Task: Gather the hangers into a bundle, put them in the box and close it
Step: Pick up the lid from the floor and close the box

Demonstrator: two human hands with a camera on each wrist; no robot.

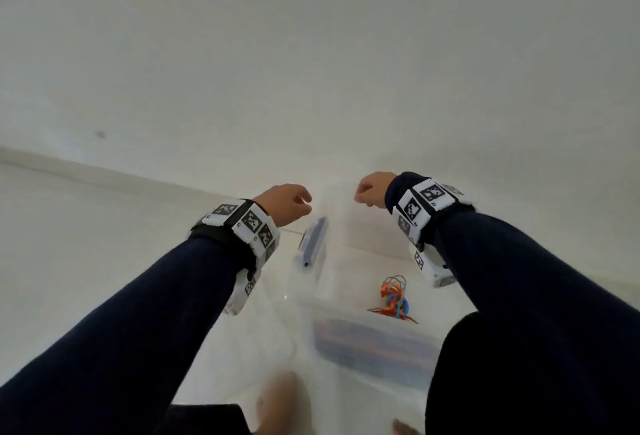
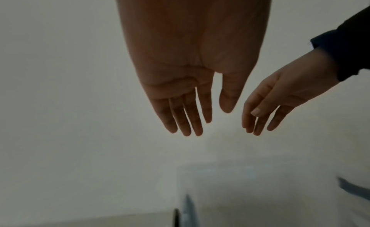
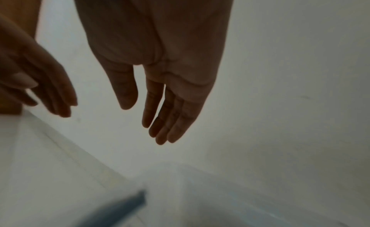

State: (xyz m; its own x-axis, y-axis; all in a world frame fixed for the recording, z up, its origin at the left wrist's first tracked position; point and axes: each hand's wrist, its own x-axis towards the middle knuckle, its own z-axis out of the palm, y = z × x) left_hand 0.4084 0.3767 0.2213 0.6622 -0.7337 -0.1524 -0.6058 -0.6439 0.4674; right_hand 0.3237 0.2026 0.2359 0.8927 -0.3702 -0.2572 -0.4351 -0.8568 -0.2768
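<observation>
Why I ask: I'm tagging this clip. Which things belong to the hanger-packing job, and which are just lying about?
For the job:
- hangers, a colourful bundle
- clear box
- lid, raised
- left hand and right hand, both empty

Just there:
- marker wristbands
- bare foot
- white wall

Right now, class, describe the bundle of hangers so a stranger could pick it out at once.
Start at the clear plastic box on the white floor below the raised arms. Just beyond its far rim lies the bundle of hangers. It is the only brightly coloured thing there, a tangle of orange, blue and green loops.
</observation>
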